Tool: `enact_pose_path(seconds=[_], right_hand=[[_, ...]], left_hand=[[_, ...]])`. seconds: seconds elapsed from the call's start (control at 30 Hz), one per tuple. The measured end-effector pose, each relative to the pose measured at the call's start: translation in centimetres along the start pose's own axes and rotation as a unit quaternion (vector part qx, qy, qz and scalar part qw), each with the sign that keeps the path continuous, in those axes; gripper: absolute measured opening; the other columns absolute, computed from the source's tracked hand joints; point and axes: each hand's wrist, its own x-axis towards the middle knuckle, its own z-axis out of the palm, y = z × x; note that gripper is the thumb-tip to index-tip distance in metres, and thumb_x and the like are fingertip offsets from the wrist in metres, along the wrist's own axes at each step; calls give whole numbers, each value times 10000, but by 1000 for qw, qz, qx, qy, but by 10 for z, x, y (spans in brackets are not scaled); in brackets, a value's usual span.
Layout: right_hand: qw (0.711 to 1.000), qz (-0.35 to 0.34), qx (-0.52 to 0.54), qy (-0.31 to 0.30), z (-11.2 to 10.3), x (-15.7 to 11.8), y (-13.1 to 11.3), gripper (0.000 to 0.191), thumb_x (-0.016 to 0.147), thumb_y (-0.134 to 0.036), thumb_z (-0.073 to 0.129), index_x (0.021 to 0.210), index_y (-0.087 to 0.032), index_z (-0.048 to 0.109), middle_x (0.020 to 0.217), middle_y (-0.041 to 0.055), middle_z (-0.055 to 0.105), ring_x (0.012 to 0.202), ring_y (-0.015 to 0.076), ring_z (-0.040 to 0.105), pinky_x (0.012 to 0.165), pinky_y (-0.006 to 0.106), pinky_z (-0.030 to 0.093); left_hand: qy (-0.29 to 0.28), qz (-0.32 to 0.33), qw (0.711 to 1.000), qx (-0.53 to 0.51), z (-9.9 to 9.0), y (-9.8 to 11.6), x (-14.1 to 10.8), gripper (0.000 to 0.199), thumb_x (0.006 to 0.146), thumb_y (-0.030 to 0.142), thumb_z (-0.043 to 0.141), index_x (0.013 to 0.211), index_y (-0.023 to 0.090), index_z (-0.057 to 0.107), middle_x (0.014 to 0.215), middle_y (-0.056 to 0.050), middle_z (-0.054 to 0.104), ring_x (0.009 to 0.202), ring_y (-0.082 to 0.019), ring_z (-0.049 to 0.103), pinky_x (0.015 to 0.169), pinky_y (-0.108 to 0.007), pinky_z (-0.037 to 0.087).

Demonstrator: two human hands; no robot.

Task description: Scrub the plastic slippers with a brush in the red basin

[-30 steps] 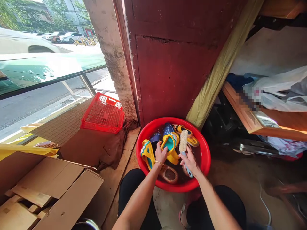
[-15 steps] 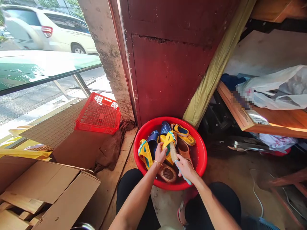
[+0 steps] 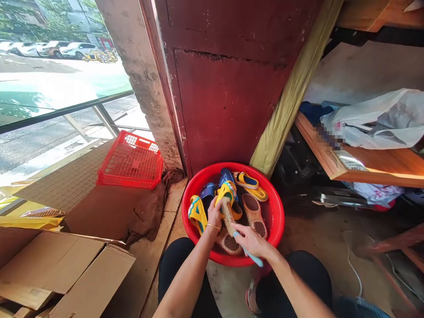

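A red basin (image 3: 280,221) on the floor holds several shoes. My left hand (image 3: 214,215) is closed on a yellow clog (image 3: 228,190) with a blue and white trim, lifted over the other shoes. In my right hand (image 3: 249,240) is a scrub brush (image 3: 228,214) with pale bristles and a light blue handle; its bristles meet the clog near the opening. Another yellow clog (image 3: 196,213) lies at the basin's left. Dark blue clogs (image 3: 225,175) sit at the back, a yellow and navy clog (image 3: 248,181) back right, and a brown shoe (image 3: 254,212) sole up at the right.
A red plastic crate (image 3: 132,161) stands left of the basin beside a brown cloth (image 3: 150,216). An open cardboard box (image 3: 92,274) is at the lower left. Behind the basin is a dark red door (image 3: 225,110). A wooden shelf (image 3: 380,165) with a plastic bag juts in at right.
My right hand has drawn the brush slightly left and down against the clog, and the clog is tilted differently. The view has shifted slightly; the white car outside has left the view.
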Motion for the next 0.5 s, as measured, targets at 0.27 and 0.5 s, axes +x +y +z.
enact_pose_path(seconds=[0.27, 0.5], right_hand=[[996, -7, 23, 89, -40, -48, 29, 578, 896, -339, 471, 1455, -214, 547, 806, 5, 701, 507, 117, 545, 487, 230, 445], [938, 5, -282, 200, -52, -1, 6, 558, 918, -219, 448, 1460, -298, 553, 1138, 121, 706, 943, 234, 695, 884, 338, 511]], left_hand=[[-47, 65, 983, 167, 1, 5, -4, 652, 734, 338, 754, 1340, 151, 603, 1238, -134, 703, 1133, -293, 653, 1018, -437, 493], [-134, 189, 912, 339, 8, -3, -28, 525, 777, 183, 638, 1299, 238, 650, 1332, -109, 665, 1249, -295, 601, 1146, -483, 400]])
